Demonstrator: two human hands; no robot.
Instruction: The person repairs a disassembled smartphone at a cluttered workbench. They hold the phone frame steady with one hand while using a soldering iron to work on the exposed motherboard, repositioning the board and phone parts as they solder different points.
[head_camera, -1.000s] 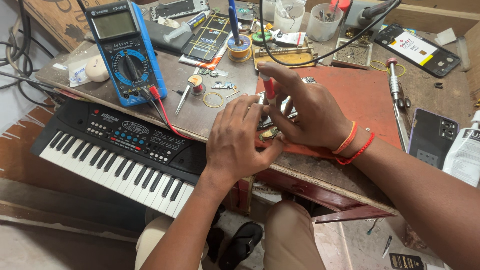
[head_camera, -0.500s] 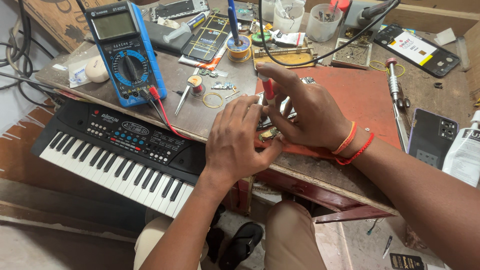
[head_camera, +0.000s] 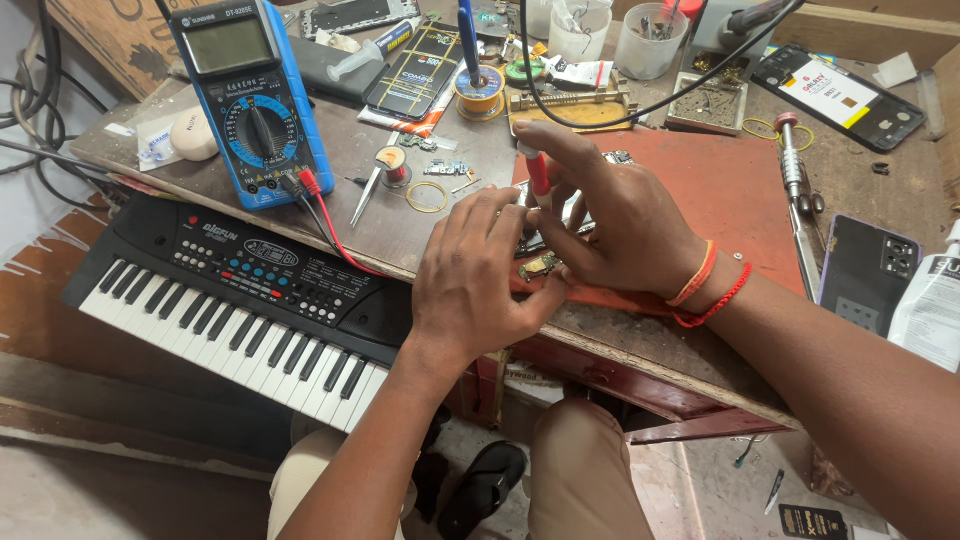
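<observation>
Both hands meet over the red mat (head_camera: 735, 205) on the bench (head_camera: 400, 225). The right hand (head_camera: 615, 225) has its fingers closed round a red-handled screwdriver (head_camera: 538, 175), held upright above a small phone board (head_camera: 545, 235) on the mat's near-left part. The left hand (head_camera: 480, 285) lies curled, pressing on the board; what it grips I cannot tell. Left of the mat stands a blue multimeter (head_camera: 250, 100).

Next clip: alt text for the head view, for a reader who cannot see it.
Two bare hands work on a small circuit board on a red mat: the left hand steadies it while the right hand holds a red-handled tool upright. A blue multimeter and a black keyboard lie to the left.
</observation>
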